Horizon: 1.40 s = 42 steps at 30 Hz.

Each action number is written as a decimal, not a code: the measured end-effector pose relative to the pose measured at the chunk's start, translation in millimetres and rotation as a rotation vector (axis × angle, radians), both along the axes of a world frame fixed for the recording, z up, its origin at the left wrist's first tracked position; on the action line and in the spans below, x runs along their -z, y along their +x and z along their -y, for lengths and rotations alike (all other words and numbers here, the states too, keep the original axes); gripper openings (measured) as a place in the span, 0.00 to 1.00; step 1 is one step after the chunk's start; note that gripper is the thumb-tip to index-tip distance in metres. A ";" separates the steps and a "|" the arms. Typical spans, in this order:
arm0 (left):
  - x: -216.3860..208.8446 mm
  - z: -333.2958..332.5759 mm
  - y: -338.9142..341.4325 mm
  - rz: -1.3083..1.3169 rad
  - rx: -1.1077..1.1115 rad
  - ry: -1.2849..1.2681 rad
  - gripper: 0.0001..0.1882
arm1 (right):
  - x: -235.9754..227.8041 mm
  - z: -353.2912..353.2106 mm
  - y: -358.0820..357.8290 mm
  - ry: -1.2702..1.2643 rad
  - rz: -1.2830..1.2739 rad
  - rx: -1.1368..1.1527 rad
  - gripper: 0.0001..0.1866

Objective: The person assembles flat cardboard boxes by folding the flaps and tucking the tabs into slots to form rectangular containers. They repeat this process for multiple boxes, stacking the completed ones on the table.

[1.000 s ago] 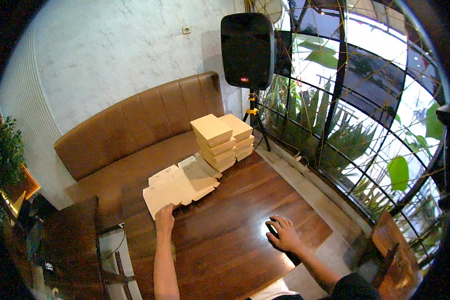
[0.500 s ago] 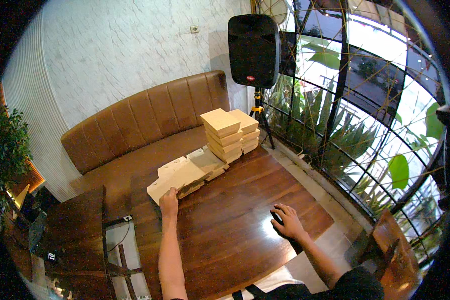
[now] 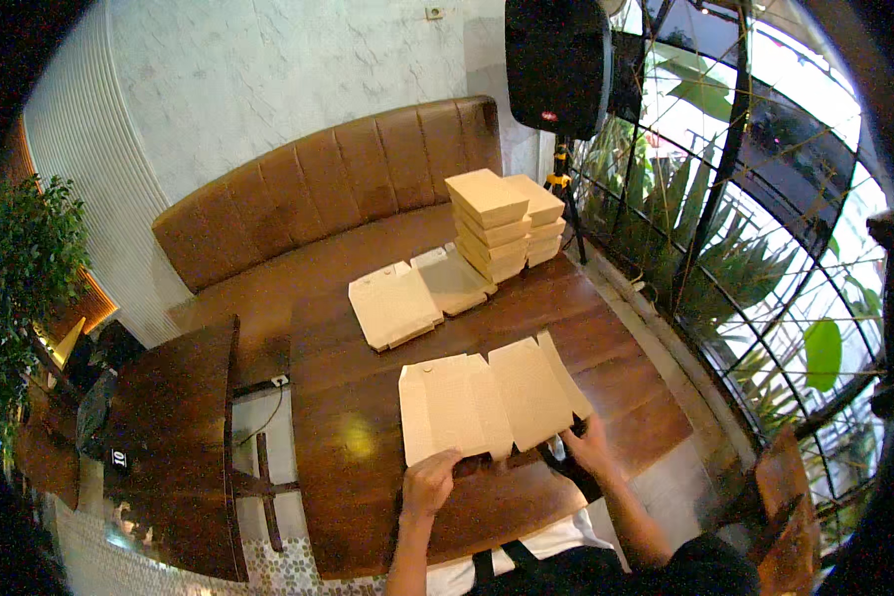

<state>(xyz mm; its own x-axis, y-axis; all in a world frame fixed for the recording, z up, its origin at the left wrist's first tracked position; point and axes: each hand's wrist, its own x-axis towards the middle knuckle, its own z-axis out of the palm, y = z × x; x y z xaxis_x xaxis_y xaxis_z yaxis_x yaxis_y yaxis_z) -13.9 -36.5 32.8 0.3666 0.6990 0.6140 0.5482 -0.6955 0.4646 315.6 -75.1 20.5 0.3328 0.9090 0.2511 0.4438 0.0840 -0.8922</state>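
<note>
In front of me an unfolded cardboard box (image 3: 457, 402) is held open over the near part of the table, its two panels joined by a crease and its right flap raised. My left hand (image 3: 429, 482) pinches its near left edge, thumb on top. My right hand (image 3: 590, 449) is closed at its near right corner, with some fingers hidden behind the card. Beyond it lie more unfolded cardboard boxes (image 3: 395, 306) in a flat pile. Folded boxes (image 3: 489, 199) are stacked in two columns at the pile's right end.
The brown wooden table (image 3: 626, 382) runs up to a brown padded bench (image 3: 338, 189). A black loudspeaker (image 3: 556, 70) stands on a tripod behind the stacks. To the right are a gridded window with plants and a wooden chair (image 3: 785, 497). Another dark table (image 3: 174, 447) stands left.
One unfolded box has come off the flat pile toward me. My left hand has drawn back with it, and my right hand has closed on its other side. The view has shifted.
</note>
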 end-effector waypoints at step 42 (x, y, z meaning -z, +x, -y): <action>-44.4 -89.2 32.3 -0.221 -0.314 -0.257 0.46 | -12.2 -112.1 -57.3 -0.005 0.583 -0.203 0.26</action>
<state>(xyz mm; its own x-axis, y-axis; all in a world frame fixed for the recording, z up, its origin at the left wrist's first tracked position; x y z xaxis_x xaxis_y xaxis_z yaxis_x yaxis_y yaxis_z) 18.4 52.7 77.2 0.2151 0.9165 0.3373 0.8192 -0.3573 0.4486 258.3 37.1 32.7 -0.0379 0.9413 0.3356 0.8342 0.2147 -0.5080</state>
